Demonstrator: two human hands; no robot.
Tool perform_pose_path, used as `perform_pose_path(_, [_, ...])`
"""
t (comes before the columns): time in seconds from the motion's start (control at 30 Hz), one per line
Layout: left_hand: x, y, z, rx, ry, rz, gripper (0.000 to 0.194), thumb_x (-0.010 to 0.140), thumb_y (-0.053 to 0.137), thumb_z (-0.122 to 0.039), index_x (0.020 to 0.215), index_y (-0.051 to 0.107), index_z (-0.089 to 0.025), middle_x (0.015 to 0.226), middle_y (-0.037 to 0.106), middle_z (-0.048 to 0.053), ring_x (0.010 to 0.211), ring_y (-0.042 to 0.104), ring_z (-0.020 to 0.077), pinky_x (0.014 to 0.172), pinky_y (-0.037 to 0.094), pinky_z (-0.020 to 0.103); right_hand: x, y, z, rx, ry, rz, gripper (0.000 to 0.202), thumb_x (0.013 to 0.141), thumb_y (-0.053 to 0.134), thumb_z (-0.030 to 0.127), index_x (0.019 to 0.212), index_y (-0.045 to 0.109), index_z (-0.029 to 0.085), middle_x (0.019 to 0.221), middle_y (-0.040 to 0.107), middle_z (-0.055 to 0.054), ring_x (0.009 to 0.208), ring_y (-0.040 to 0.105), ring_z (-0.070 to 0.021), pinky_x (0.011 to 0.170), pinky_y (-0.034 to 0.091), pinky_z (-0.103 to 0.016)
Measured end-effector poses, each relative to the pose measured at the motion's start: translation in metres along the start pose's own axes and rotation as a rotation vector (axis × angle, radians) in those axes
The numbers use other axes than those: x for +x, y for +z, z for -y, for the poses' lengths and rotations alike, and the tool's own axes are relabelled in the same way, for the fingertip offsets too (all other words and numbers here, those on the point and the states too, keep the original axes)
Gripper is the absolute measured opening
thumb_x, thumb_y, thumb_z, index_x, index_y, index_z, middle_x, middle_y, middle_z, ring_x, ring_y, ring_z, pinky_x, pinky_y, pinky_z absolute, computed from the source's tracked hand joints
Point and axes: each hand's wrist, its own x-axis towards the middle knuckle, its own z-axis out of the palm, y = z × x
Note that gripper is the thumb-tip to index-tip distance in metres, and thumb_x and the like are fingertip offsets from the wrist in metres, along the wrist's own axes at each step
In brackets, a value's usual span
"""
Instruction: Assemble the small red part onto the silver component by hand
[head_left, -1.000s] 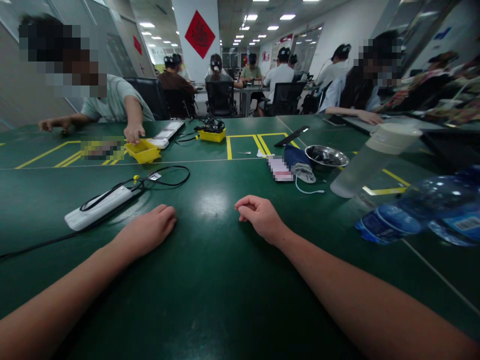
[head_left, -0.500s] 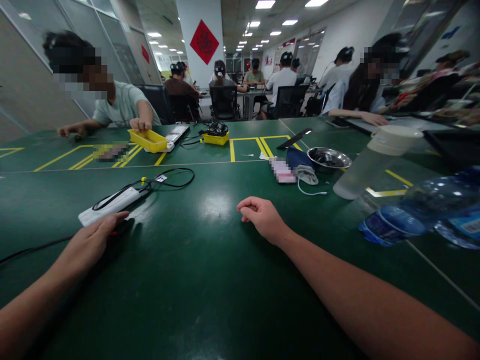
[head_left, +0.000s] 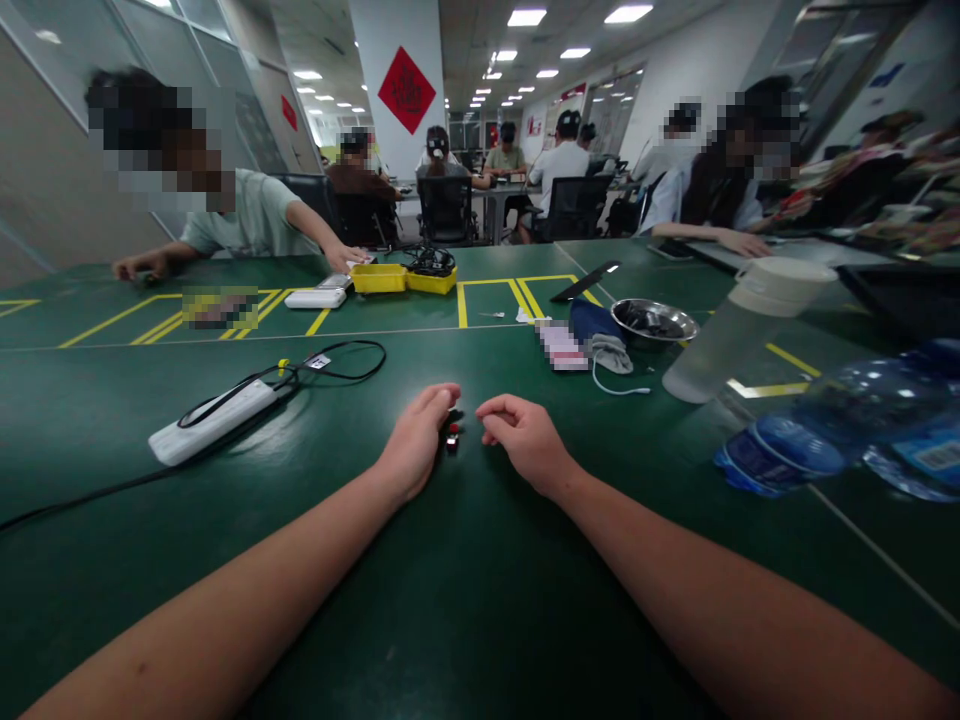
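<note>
My left hand (head_left: 417, 440) lies at the middle of the green table, curled around a small dark thing with red and shiny parts (head_left: 452, 438). That thing shows at its palm side; most of it is hidden, and I cannot make out its kind. Just to the right, apart from it, my right hand (head_left: 525, 440) rests on the table with its fingers loosely bent in toward the thumb. Nothing shows in the right hand.
Left lies a white power bank (head_left: 214, 420) with a black cable (head_left: 360, 375). Right stand a frosted bottle (head_left: 739, 335), blue plastic bottles (head_left: 795, 440), a metal bowl (head_left: 654, 322) and a phone (head_left: 562, 346). Yellow trays (head_left: 379, 280) and a co-worker's hand (head_left: 345, 257) are across the table.
My left hand has moved right, from beside the power bank to near my right hand, bringing the small thing. The co-worker's yellow tray now sits right, against the other tray, and is let go.
</note>
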Motion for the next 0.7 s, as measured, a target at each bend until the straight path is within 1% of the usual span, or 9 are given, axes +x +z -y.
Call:
perform_pose_path(0.07, [-0.001, 0.006, 0.000, 0.186, 0.060, 0.036, 0.034, 0.087, 0.045, -0.024, 0.119, 0.055, -0.018, 0.123, 0.061, 0.009, 0.114, 0.057, 0.0194, 0.101, 0.044, 0.038, 0.000, 0.000, -0.001, -0.075, -0.043, -0.123, 0.019, 0.080, 0.051, 0.018, 0.093, 0.064, 0.016, 0.072, 0.061, -0.002, 0.062, 0.057, -0.0141, 0.059, 0.045, -0.027])
perform_pose_path(0.13, [-0.005, 0.001, 0.000, 0.386, 0.155, 0.100, 0.041, 0.081, 0.044, -0.010, 0.119, 0.056, -0.018, 0.120, 0.060, 0.008, 0.111, 0.057, 0.0188, 0.099, 0.044, 0.038, 0.000, 0.000, -0.002, -0.196, -0.096, -0.213, 0.025, 0.076, 0.048, 0.012, 0.095, 0.064, 0.017, 0.081, 0.059, -0.003, 0.063, 0.054, -0.0133, 0.060, 0.044, -0.027])
perform_pose_path(0.17, [-0.008, -0.003, 0.000, 0.470, 0.208, 0.135, 0.045, 0.078, 0.042, -0.005, 0.119, 0.056, -0.018, 0.118, 0.060, 0.008, 0.106, 0.058, 0.0182, 0.096, 0.046, 0.037, 0.000, 0.000, -0.003, -0.266, -0.116, -0.235, 0.028, 0.074, 0.048, 0.010, 0.096, 0.064, 0.017, 0.086, 0.059, -0.004, 0.064, 0.053, -0.0134, 0.062, 0.044, -0.027])
perform_pose_path(0.23, [-0.012, -0.011, 0.000, 0.604, 0.290, 0.193, 0.051, 0.075, 0.041, -0.001, 0.121, 0.055, -0.019, 0.115, 0.059, 0.008, 0.098, 0.059, 0.0175, 0.092, 0.047, 0.037, -0.001, 0.000, -0.003, -0.415, -0.124, -0.239, 0.036, 0.071, 0.047, 0.007, 0.100, 0.063, 0.018, 0.094, 0.057, -0.006, 0.071, 0.054, -0.0150, 0.066, 0.045, -0.029])
perform_pose_path(0.33, [-0.015, -0.012, -0.001, 0.726, 0.354, 0.253, 0.051, 0.076, 0.045, -0.002, 0.123, 0.054, -0.020, 0.111, 0.059, 0.008, 0.097, 0.058, 0.0194, 0.091, 0.047, 0.038, -0.002, 0.000, -0.003, -0.653, -0.077, -0.185, 0.045, 0.069, 0.047, 0.006, 0.110, 0.059, 0.020, 0.103, 0.055, -0.008, 0.084, 0.056, -0.0198, 0.074, 0.044, -0.033])
perform_pose_path(0.43, [-0.015, -0.006, -0.004, 0.834, 0.389, 0.307, 0.044, 0.079, 0.054, -0.013, 0.122, 0.055, -0.021, 0.105, 0.060, 0.008, 0.100, 0.056, 0.0235, 0.092, 0.045, 0.041, -0.004, 0.000, -0.001, -0.825, -0.049, -0.093, 0.045, 0.072, 0.051, 0.008, 0.114, 0.057, 0.020, 0.108, 0.055, -0.011, 0.093, 0.056, -0.0243, 0.081, 0.041, -0.038])
perform_pose_path(0.53, [-0.015, -0.002, -0.007, 0.905, 0.412, 0.335, 0.035, 0.081, 0.058, -0.024, 0.116, 0.059, -0.020, 0.102, 0.059, 0.009, 0.097, 0.056, 0.0248, 0.088, 0.046, 0.041, -0.006, 0.002, -0.001, -0.883, -0.076, -0.017, 0.036, 0.076, 0.054, 0.015, 0.111, 0.058, 0.021, 0.107, 0.056, -0.010, 0.099, 0.055, -0.0264, 0.084, 0.039, -0.039])
perform_pose_path(0.63, [-0.014, -0.001, -0.006, 0.925, 0.408, 0.331, 0.022, 0.084, 0.055, -0.027, 0.104, 0.062, -0.019, 0.097, 0.058, 0.008, 0.092, 0.056, 0.0236, 0.083, 0.046, 0.039, -0.005, 0.003, -0.002, -0.886, -0.100, 0.034, 0.032, 0.079, 0.057, 0.020, 0.111, 0.059, 0.021, 0.106, 0.057, -0.009, 0.101, 0.055, -0.0258, 0.085, 0.038, -0.039])
perform_pose_path(0.7, [-0.014, -0.002, -0.006, 0.919, 0.395, 0.323, 0.017, 0.084, 0.055, -0.027, 0.098, 0.062, -0.020, 0.095, 0.057, 0.007, 0.090, 0.056, 0.0230, 0.082, 0.047, 0.038, -0.005, 0.003, -0.003, -0.893, -0.105, 0.033, 0.032, 0.079, 0.058, 0.021, 0.111, 0.058, 0.021, 0.107, 0.057, -0.009, 0.100, 0.055, -0.0253, 0.084, 0.037, -0.038])
